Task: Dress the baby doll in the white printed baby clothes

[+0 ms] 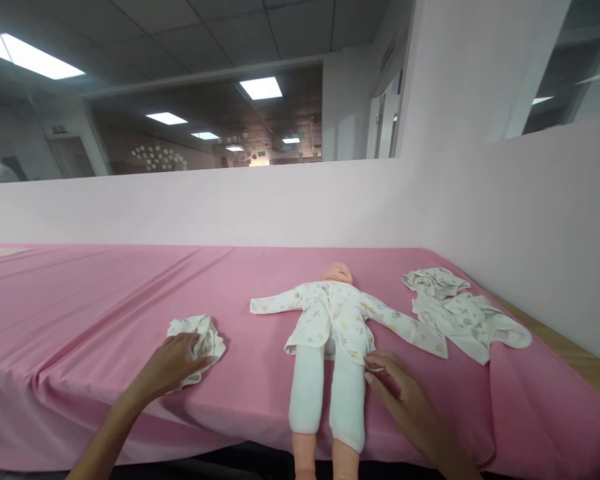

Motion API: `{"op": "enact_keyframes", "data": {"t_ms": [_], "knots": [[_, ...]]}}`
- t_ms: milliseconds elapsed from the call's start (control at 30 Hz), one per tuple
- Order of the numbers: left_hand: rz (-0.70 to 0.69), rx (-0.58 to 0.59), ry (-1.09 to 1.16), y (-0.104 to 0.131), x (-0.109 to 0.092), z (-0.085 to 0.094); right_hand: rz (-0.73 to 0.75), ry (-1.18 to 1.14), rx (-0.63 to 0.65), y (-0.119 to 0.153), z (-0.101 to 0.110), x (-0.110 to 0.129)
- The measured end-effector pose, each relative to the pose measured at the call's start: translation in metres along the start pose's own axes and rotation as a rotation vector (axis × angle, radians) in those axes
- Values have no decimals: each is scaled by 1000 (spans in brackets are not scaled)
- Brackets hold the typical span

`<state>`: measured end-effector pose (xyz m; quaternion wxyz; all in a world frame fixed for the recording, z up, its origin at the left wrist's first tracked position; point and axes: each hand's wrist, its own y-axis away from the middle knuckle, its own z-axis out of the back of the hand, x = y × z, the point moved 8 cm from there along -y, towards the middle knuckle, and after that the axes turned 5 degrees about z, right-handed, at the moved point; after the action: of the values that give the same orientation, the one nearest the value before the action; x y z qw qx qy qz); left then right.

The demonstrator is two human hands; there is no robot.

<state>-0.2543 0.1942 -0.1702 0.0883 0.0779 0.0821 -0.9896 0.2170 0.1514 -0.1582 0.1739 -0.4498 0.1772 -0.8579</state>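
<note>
A baby doll (338,271) lies on its back on the pink cloth, its bare lower legs toward me. It wears a white printed baby jacket (325,310), spread open at the bottom with both sleeves stretched out, and white fleecy pants (307,393). My right hand (397,393) is at the jacket's lower right corner, thumb and fingertips pinching the hem beside the doll's hip. To the left, my left hand (173,363) curls over a crumpled white baby garment (207,337) on the table; part of the garment is hidden under the fingers.
More white printed baby clothes (465,317) lie rumpled at the right, near the table's side edge. The pink tablecloth (105,300) has folds at the left and hangs over the front edge. A white wall (205,207) with windows rises behind the table.
</note>
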Motion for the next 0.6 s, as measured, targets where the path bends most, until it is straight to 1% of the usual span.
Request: {"op": "enact_keyframes", "data": {"t_ms": [67, 133, 167, 267, 333, 400, 467, 500, 533, 567, 600], "knots": [[-92, 63, 8, 3, -8, -1, -16, -1, 11, 2, 1, 1], [-139, 52, 6, 5, -13, 3, -36, 4, 23, 4, 1, 2], [-123, 33, -1, 5, -12, 7, -43, 4, 26, 5, 2, 3], [-1, -3, 5, 2, -7, 20, -43, -1, 28, 5, 2, 2], [56, -52, 121, 3, -10, 36, -38, 28, -14, 4, 5, 3], [106, -147, 310, 8, -18, 57, -22, 85, -79, 1, 11, 9], [139, -234, 491, 17, -33, 80, 30, 138, -123, -4, 14, 27], [124, -247, 563, 21, -47, 89, 73, 156, -127, -8, 13, 40], [85, -245, 634, 25, -64, 98, 125, 172, -122, -12, 11, 57], [17, -216, 691, 29, -85, 105, 184, 186, -118, -18, 9, 75], [-44, -197, 735, 34, -107, 113, 245, 198, -87, -24, 4, 94]]}}
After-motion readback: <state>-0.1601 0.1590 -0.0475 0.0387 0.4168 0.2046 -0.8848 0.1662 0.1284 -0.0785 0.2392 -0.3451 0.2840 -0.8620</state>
